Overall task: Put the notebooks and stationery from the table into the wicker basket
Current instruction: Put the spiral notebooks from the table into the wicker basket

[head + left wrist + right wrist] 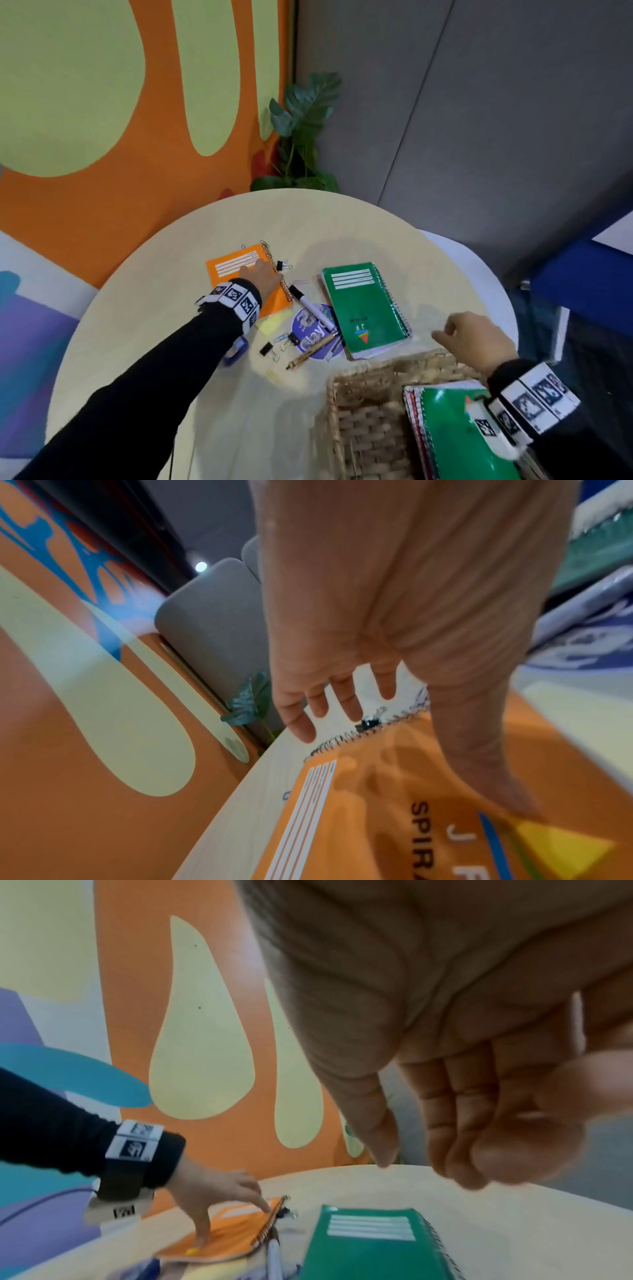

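Note:
An orange spiral notebook (233, 267) lies flat at the far left of the round table (164, 342). My left hand (263, 274) rests on it: the thumb presses the cover (236, 1234) and straight fingers reach its wire spine (346, 737). To the right lies a green spiral notebook (364, 305). My right hand (448, 330) hovers beside it, fingers loosely curled, holding nothing. The wicker basket (363, 411) stands at the near right and holds a stack of notebooks with a green one (455, 435) on top.
Between the two notebooks lie a white marker (313, 306), a brown pen (310, 353), black binder clips (269, 351), paper clips, a yellow note (270, 323) and a round purple disc (313, 332). A blue object (236, 351) peeks from under my left forearm. A plant (301, 137) stands beyond the table.

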